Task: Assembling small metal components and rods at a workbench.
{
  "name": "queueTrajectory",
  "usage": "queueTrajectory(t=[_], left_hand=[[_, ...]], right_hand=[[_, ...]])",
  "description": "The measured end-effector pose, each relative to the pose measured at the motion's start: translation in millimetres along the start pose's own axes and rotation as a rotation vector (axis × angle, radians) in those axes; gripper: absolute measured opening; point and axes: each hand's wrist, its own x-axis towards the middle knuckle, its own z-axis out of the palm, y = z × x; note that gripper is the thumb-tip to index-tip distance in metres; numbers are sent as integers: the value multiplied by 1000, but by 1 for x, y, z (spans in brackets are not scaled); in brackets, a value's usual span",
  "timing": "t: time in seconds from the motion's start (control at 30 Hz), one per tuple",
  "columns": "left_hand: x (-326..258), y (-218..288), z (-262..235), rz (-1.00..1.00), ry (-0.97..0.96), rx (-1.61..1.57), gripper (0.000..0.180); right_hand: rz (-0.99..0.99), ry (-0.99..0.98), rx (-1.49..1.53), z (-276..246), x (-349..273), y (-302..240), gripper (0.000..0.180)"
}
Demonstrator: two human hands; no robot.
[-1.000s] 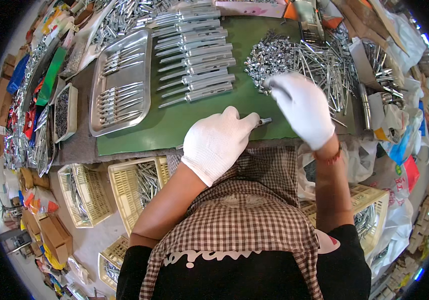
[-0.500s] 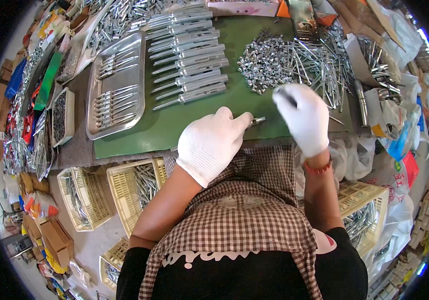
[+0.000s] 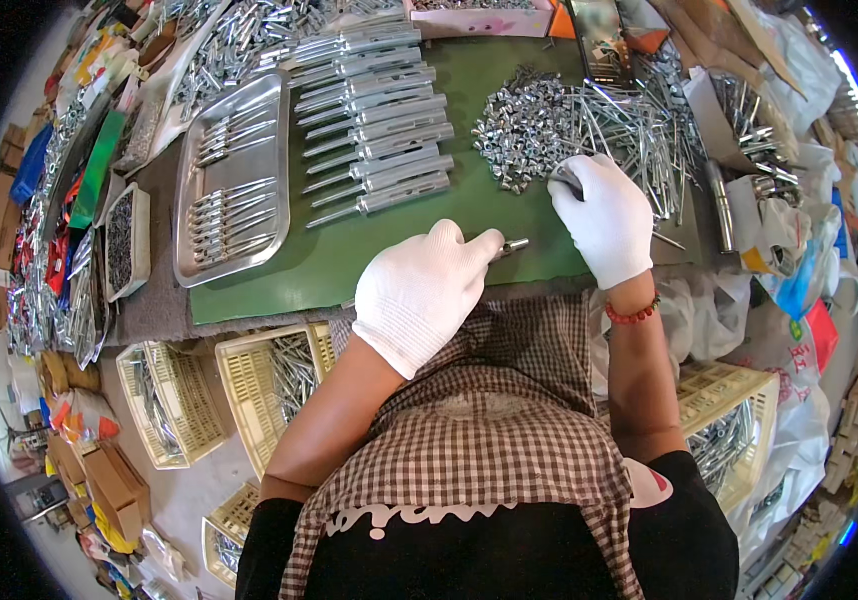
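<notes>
My left hand (image 3: 424,288), in a white knit glove, is closed around a slim metal part near the front of the green mat (image 3: 389,245). The silver tip of the metal part (image 3: 516,244) sticks out past the fingertips; the glove hides most of it. Further right, my gloved right hand (image 3: 604,215) has its fingers curled at the near edge of a pile of small metal sleeves (image 3: 524,130). Something dark grey shows between its thumb and fingers, too covered to name. Behind my left hand lies a row of long metal rod assemblies (image 3: 379,150).
A steel tray (image 3: 282,215) with thin metal rods stands at the left. Loose long pins (image 3: 649,140) lie right of the sleeves. A metal tube (image 3: 721,208) lies near the right edge. Cream crates (image 3: 239,400) with metal parts stand below the table.
My right hand has moved slightly away from me, up to the near edge of the sleeve pile. My left hand keeps its hold on the metal part, nearly in place.
</notes>
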Motion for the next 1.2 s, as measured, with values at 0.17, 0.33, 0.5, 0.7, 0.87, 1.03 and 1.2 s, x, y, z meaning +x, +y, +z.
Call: queueTrajectory(t=[0.17,0.33,0.5,0.7,0.87,1.03,1.2], left_hand=[[1,-1,0,-6,-5,-5,20],[2,0,-1,-1,-18,-23,21],[1,1,-2,-10,-33,-20,21],[3,2,-5,-23,-68,-35,21],[1,2,-6,6,-54,-8,24],[1,2,-1,22,-67,100,27],[1,0,2,53,-35,100,26]], right_hand=[[-124,-66,312,-13,-17,-12,9],[-113,-185,488,-15,-35,-21,10],[-170,-154,373,-7,-41,-25,9],[-177,-148,364,-5,-43,-28,7],[-176,-174,377,-7,-40,-29,8],[-179,-179,203,-9,-43,-32,9],[-104,-110,556,-13,-30,-36,11]])
